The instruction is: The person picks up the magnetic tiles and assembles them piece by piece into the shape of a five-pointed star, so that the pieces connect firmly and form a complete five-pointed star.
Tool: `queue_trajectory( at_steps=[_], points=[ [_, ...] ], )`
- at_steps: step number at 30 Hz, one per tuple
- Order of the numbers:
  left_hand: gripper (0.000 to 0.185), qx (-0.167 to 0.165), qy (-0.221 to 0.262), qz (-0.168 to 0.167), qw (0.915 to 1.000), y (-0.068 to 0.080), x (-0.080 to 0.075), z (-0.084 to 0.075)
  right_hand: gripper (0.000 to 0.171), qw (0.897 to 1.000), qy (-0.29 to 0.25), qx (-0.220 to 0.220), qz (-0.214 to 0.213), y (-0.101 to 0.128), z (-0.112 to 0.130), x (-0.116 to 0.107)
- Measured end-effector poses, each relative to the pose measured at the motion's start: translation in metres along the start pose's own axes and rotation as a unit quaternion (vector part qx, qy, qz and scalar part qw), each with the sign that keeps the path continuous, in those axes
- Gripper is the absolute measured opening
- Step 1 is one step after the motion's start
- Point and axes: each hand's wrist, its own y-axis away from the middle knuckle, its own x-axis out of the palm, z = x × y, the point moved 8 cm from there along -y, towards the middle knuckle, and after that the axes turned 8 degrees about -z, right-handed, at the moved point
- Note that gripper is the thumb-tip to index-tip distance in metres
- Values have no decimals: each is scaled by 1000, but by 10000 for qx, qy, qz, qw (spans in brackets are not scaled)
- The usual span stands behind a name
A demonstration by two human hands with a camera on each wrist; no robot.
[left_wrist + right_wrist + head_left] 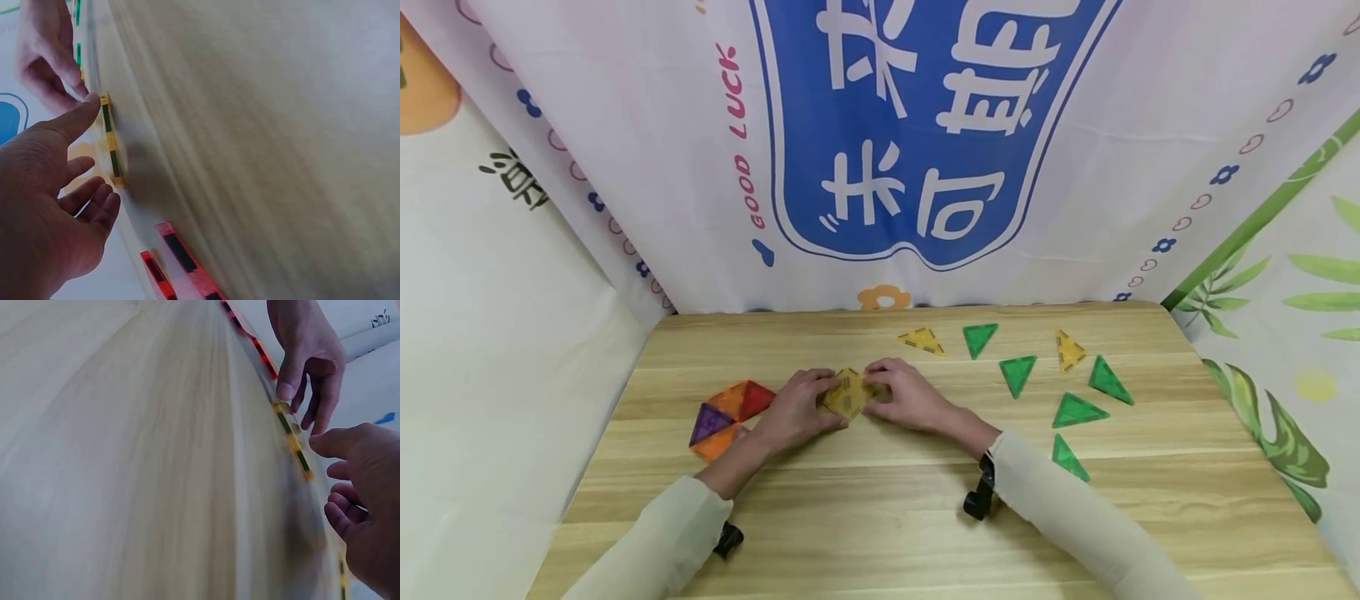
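Note:
Both hands are at a group of see-through yellow magnetic tiles (848, 393) near the middle of the wooden table. My left hand (801, 404) grips its left side between thumb and fingers. On the opposite side my right hand (910, 397) holds the edge the same way. In the left wrist view the yellow tiles (110, 140) appear edge-on, with dark strips along the rim. How many tiles are joined is hard to tell, since fingers cover parts. A fan of purple (709, 423), orange (727, 402) and red (756, 400) triangle tiles lies left, partly behind my left arm.
Several loose green triangle tiles (1078, 410) are scattered on the right of the table (880, 533). A yellow triangle tile (922, 340) lies at the back, another yellow triangle (1070, 350) farther right. A printed white curtain (1075, 267) hangs behind the table's far edge.

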Motion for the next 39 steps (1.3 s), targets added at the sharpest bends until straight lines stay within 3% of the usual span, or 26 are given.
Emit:
queue_trajectory(
  at_steps=[10,17,22,28,34,39],
  points=[
    [65,206,232,-7,9995,-28,4,-19,43,9996,270,24,-33,45,-42,-64],
    [65,367,252,485,9978,-65,28,-36,40,9993,373,18,-86,75,-84,-118],
    [64,792,156,788,9936,-89,41,-50,43,9988,458,187,39,89,-113,-144],
    [63,1071,195,1054,9885,-108,58,-59,46,9977,407,477,274,98,-139,-156],
    [65,984,34,1332,9862,-119,78,-62,46,9959,-77,754,485,102,-150,-157],
    [61,980,-324,1448,9841,-121,86,-63,44,9954,-76,812,496,102,-154,-156]
  ],
)
